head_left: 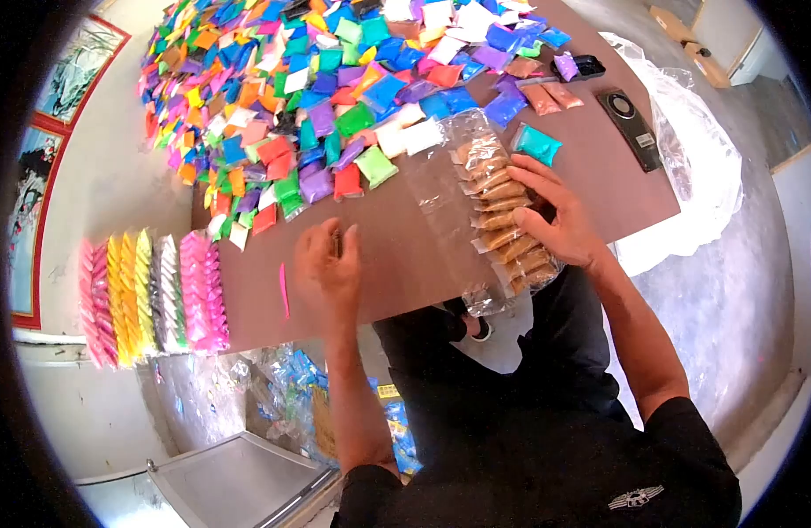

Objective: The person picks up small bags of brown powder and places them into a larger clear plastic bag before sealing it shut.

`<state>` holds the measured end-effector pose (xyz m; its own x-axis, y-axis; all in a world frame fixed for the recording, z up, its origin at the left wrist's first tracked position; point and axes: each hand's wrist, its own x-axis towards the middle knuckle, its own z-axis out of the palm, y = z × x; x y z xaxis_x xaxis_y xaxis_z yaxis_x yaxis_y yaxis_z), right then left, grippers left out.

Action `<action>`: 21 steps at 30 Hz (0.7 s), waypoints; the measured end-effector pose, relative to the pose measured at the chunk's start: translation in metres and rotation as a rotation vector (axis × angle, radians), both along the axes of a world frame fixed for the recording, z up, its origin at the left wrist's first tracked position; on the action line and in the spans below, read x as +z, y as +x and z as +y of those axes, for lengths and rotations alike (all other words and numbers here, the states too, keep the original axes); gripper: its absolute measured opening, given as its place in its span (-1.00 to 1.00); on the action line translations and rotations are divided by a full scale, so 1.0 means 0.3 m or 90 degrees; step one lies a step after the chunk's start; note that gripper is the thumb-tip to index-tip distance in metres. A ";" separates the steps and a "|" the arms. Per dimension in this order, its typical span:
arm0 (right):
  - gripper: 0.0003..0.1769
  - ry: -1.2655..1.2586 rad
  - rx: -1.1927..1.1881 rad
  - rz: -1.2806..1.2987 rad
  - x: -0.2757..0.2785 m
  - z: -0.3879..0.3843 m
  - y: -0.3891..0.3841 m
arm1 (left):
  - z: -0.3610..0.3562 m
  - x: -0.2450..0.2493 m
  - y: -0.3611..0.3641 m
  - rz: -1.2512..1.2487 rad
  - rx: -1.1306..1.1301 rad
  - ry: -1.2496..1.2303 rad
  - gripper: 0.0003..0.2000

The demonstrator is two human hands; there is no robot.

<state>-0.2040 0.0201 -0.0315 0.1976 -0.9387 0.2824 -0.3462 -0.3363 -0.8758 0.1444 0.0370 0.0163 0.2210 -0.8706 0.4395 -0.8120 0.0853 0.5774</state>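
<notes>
The long clear plastic bag (440, 189) lies on the brown table (396, 264). Its long axis runs from the near table edge, where its crinkled end hangs just over, away toward the heap of coloured packets (291, 97). Inside it, small tan packets (498, 189) overlap in a single row along the same line. The nearest few are hidden under the right hand (555, 220).

That hand rests on the bag's right side, its fingers (533, 176) stretched out flat on the packets, not closed around anything. The left hand (328, 268) is to the left of the bag at the table edge, its fingers curled inward. Something small and dark shows at their tips, but I cannot tell whether they grip it.

Just beyond the bag's far right lies a glossy teal packet (538, 143), and farther right a flat black device (630, 128). Well to the left of the bag, upright rows of pink, yellow and white sachets (146, 295) stand packed together. The heap's far part is cut off by the frame.
</notes>
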 end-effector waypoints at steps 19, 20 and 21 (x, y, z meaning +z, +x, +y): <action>-0.38 0.007 -0.016 -0.008 0.003 -0.003 -0.001 | -0.077 0.026 -0.094 0.453 -0.164 0.073 -0.57; -0.38 0.008 -0.018 -0.008 0.003 -0.003 -0.003 | -0.115 -0.001 -0.110 0.493 -0.198 0.111 -0.57; -0.38 0.006 -0.016 0.001 0.006 -0.002 -0.004 | -0.146 -0.016 -0.130 0.493 -0.200 0.111 -0.57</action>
<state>-0.2051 0.0195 -0.0296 0.1750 -0.9457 0.2738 -0.3553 -0.3200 -0.8783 0.1053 -0.0067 0.0116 0.1402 -0.9831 0.1179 -0.1362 0.0988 0.9857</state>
